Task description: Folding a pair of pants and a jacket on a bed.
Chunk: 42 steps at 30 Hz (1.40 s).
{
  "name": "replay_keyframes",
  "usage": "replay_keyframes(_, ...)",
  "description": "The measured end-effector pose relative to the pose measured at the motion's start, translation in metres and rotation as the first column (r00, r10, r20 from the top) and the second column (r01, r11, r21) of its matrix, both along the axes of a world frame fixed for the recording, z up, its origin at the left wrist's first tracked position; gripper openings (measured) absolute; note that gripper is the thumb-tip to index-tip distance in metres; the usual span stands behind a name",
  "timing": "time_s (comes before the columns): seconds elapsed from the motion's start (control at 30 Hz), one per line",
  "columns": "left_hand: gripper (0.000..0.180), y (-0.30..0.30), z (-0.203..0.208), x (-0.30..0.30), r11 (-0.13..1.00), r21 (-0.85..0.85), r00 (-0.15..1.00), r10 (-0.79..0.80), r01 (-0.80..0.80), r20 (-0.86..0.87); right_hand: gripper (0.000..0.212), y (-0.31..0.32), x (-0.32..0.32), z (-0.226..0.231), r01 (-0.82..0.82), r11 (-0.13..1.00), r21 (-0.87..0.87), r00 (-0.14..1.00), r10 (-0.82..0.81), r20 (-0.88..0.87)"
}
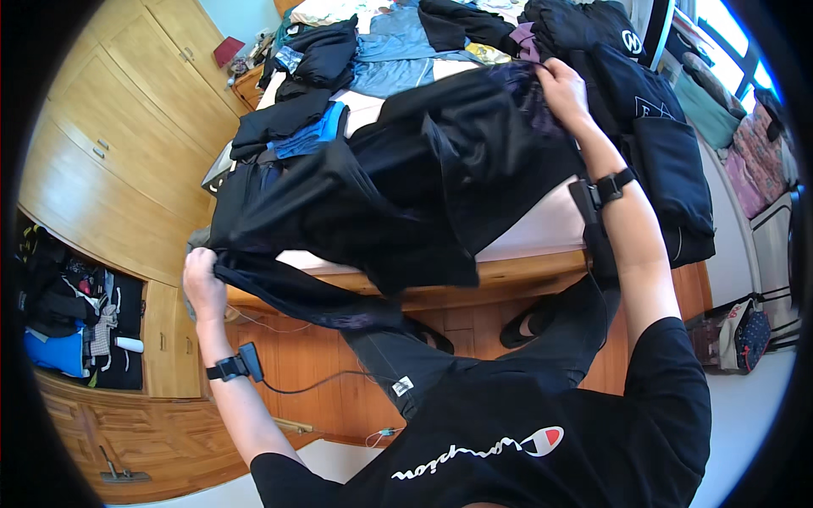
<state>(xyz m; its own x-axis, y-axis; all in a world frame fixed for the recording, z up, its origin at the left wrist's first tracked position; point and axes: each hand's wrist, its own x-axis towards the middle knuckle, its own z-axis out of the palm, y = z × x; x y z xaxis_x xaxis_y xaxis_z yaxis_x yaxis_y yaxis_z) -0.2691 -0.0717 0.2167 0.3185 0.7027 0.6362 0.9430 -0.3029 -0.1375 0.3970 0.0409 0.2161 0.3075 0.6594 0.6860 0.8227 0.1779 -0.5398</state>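
Observation:
A large black garment (406, 182) hangs spread between my two hands over the near edge of the bed (546, 222). Dark purple patterned patches show near its right end and along its lower left strip; its exact kind I cannot make out. My left hand (204, 284), low at the left, is closed on one end of the cloth. Farther off and higher, my right hand (561, 91) pinches the opposite end. The middle sags in folds and hides part of the bed. Each wrist wears a strap with a small black device.
Folded black and blue clothes (284, 131) lie at the bed's left; folded black clothes (673, 169) are stacked at its right. Loose garments (394, 59) cover the far side. A wooden wardrobe (127, 169) stands left, above an open compartment of clothes (72, 309).

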Motion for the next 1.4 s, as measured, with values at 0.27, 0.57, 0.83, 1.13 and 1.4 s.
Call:
replay_keyframes(0.27, 0.011, 0.059, -0.057, 0.028, 0.949, -0.302, 0.995, 0.094, -0.087, 0.012, 0.027, -0.040, 0.036, -0.122, 0.292, 0.902, -0.319, 0.949, -0.233, 0.210)
replay_keyframes(0.57, 0.043, 0.053, -0.119, 0.183, 0.870, -0.436, 0.960, -0.130, 0.232, 0.250, 0.041, -0.073, -0.070, -0.147, -0.210, 0.916, -0.343, 0.906, 0.314, 0.284)
replay_keyframes(0.83, 0.067, 0.077, -0.160, 0.238, 0.668, -0.744, 0.972, 0.190, -0.022, 0.142, 0.059, -0.053, -0.129, -0.180, -0.160, 0.707, -0.689, 0.799, 0.503, 0.331)
replay_keyframes(1.13, 0.027, 0.134, -0.083, 0.199, 0.882, -0.331, 0.908, -0.211, 0.337, 0.361, 0.039, -0.023, -0.059, -0.142, -0.202, 0.922, -0.331, 0.975, 0.157, -0.157)
replay_keyframes(1.4, 0.053, 0.195, -0.031, 0.224, 0.944, -0.052, 0.893, -0.288, 0.325, 0.346, 0.039, 0.010, -0.029, -0.078, 0.271, 0.959, -0.078, 0.961, -0.264, 0.083)
